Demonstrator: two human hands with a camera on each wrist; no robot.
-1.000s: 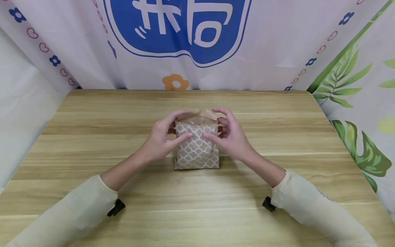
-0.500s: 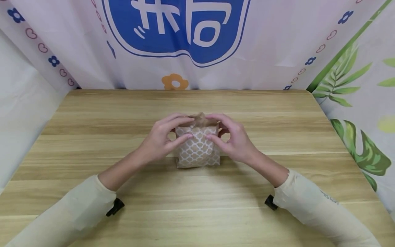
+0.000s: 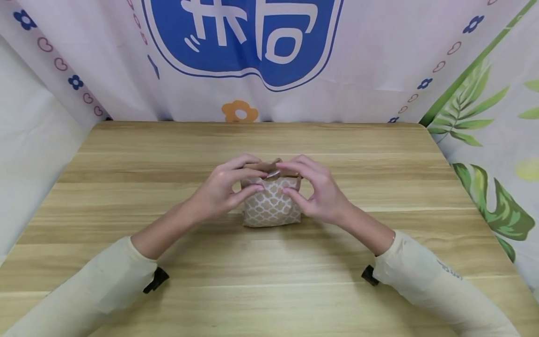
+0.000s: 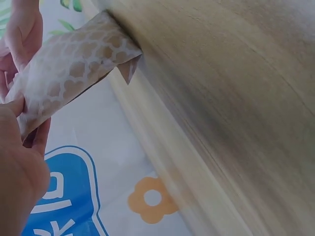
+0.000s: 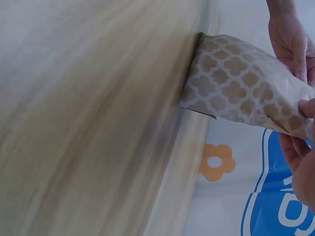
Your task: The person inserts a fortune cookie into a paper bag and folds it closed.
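Bag (image 3: 271, 206): 1, on table (image 3: 379, 178) | left hand (image 3: 219, 189), right hand (image 3: 322, 194): 2, pinching top

A brown paper bag (image 3: 271, 206) is showing a white lattice pattern, sitting on the light wood-grain table (image 3: 269, 276).

Paper bag (image 3: 271, 206), brown with white lattice print: 1. Hands: 2, left hand (image 3: 219, 189) and right hand (image 3: 322, 192). Wooden surface (image 3: 269, 281): 1. Cream sleeves: 2. Black wrist clips: 2, apparently camera mounts, too small to tell. Printed backdrop: 1. Orange flower print on it: 1.
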